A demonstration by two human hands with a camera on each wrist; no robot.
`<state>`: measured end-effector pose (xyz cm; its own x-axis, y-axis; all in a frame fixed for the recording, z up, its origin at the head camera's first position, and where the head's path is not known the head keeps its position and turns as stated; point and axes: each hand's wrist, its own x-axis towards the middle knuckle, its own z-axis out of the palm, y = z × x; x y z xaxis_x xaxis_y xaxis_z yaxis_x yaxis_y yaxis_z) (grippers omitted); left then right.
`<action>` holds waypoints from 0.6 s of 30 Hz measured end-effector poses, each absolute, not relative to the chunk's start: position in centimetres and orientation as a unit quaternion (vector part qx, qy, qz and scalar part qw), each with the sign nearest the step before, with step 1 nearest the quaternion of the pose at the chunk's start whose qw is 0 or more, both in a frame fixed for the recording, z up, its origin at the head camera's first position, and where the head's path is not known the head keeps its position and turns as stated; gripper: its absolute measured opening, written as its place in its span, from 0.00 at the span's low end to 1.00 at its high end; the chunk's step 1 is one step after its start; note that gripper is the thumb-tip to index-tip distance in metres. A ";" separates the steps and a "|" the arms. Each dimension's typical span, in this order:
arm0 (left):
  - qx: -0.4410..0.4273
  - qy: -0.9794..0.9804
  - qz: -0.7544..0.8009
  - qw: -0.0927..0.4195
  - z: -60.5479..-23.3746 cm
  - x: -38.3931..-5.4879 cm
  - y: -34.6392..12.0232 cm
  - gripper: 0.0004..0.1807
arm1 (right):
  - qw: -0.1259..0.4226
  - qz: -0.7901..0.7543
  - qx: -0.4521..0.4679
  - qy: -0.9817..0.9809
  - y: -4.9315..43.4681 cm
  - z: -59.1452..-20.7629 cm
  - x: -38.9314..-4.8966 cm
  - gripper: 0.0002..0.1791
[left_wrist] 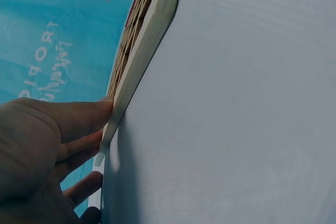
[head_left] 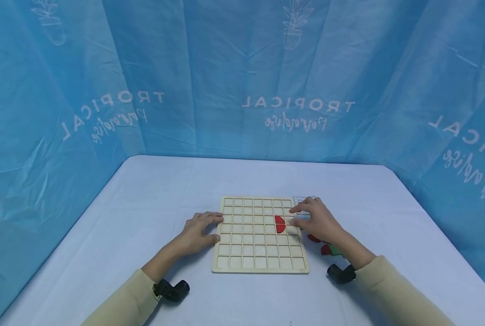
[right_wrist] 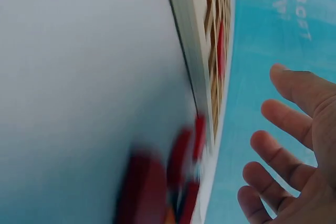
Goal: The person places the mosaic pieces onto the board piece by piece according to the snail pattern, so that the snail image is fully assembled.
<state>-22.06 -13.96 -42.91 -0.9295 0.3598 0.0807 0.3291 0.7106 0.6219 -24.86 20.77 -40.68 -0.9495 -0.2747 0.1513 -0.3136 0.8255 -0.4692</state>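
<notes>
Grid board (head_left: 248,250) is lying flat on the white table (head_left: 177,190), roughly square, side edges running away from the person. Two adjoining cells are holding red pieces (head_left: 280,228), curves facing right. The left hand (head_left: 195,233) is touching its left edge, digits apart; the right hand (head_left: 320,222) is hovering at its right edge, fingers spread.

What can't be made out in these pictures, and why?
Head: print on the white rectangular sheet, too small and partly behind the person's right grip.
Head: flat red and green pieces, partly behind the right forearm.
Right wrist: those pieces, blurred and cut off by the bottom edge.
</notes>
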 end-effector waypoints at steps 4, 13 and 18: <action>0.185 0.925 0.331 0.024 -42.9 -22.0 -13.9 0.26 | 0.033 0.248 0.112 -0.962 23.1 -40.3 -25.0 0.21; 0.184 0.925 0.331 0.022 -43.0 -22.1 -13.9 0.26 | 0.027 0.234 0.063 -0.970 27.5 -40.9 -24.9 0.22; 0.187 0.924 0.333 0.019 -43.0 -22.1 -14.0 0.26 | 0.018 0.225 0.057 -0.973 28.8 -41.4 -24.9 0.21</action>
<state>-22.09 -14.03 -43.02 -0.9297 0.3576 0.0886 0.3319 0.7088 0.6225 -24.87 28.82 -41.41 -0.9928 -0.1036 0.0609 -0.1198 0.8923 -0.4352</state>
